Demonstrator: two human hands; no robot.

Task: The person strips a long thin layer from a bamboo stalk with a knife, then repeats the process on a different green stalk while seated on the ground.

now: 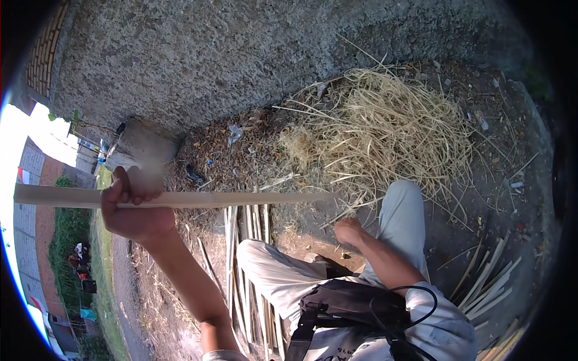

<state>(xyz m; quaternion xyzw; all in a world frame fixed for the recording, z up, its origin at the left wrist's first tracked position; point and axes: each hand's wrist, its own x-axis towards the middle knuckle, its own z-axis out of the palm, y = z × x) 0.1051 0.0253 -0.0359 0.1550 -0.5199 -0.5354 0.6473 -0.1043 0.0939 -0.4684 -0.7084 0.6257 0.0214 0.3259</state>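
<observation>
My left hand [139,221] is raised at the left, its fingers wrapped round a long pale bamboo slat [241,199]. The slat lies level across the view, with its broad end past my hand on the left and its thin end over the ground near the middle. My right hand [348,231] is closed in a fist beside my knee, below the slat's thin end. Whatever it may hold is hidden. Beyond it spreads a big heap of thin, curly bamboo shavings [397,120].
Several long bamboo strips [259,295] lie by my left leg, and more strips [490,280] are at the right. A rough grey wall [211,54] rises behind the heap. A black bag [349,301] with a cable rests at my lap. Litter dots the soil.
</observation>
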